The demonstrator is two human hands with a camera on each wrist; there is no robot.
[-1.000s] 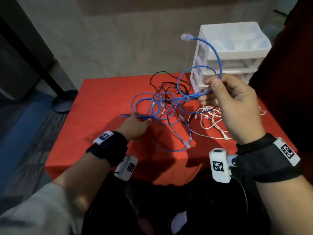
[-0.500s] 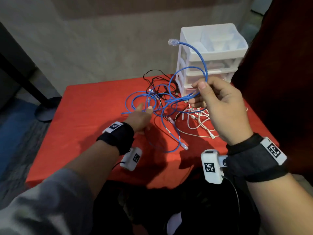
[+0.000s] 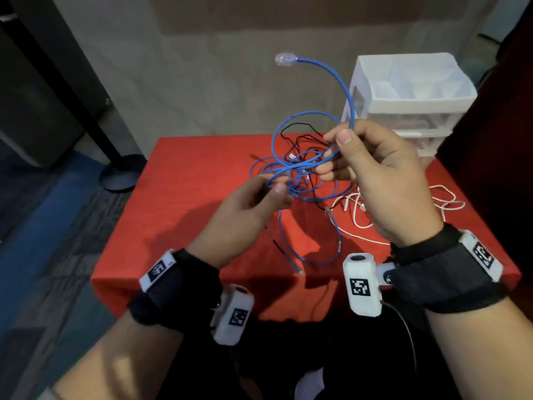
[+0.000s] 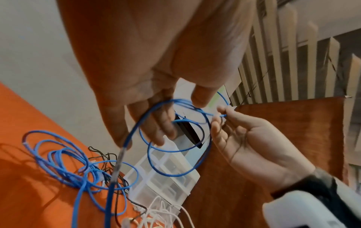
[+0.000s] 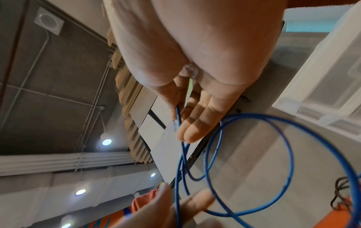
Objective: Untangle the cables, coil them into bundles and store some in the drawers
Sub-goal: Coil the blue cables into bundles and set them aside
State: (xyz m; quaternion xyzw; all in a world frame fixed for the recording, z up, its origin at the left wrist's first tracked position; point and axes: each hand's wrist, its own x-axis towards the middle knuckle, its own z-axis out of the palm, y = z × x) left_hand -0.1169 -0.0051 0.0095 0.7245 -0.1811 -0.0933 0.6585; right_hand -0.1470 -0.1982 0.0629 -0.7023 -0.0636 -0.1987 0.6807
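A blue network cable (image 3: 349, 93) rises in an arc from my right hand (image 3: 336, 153), its clear plug (image 3: 284, 59) up in the air. My right thumb and fingers pinch it, with a loop (image 5: 250, 162) hanging below the fingers (image 5: 187, 132). My left hand (image 3: 274, 184) pinches another blue strand just left of the right hand, above the table. That strand (image 4: 136, 126) crosses my left fingers. More blue loops tangled with thin black cable (image 3: 300, 168) lie on the red table (image 3: 187, 197). White cables (image 3: 360, 209) lie under my right hand.
A white plastic drawer unit (image 3: 403, 93) stands at the table's back right corner, its drawers pushed in, also seen in the left wrist view (image 4: 162, 177). A second clear plug (image 3: 297, 268) rests near the front edge. A dark stand base (image 3: 121, 174) is on the floor, left.
My left hand has come up off the table with a blue strand and moved right, close to my right hand. The right hand kept its hold on the cable.
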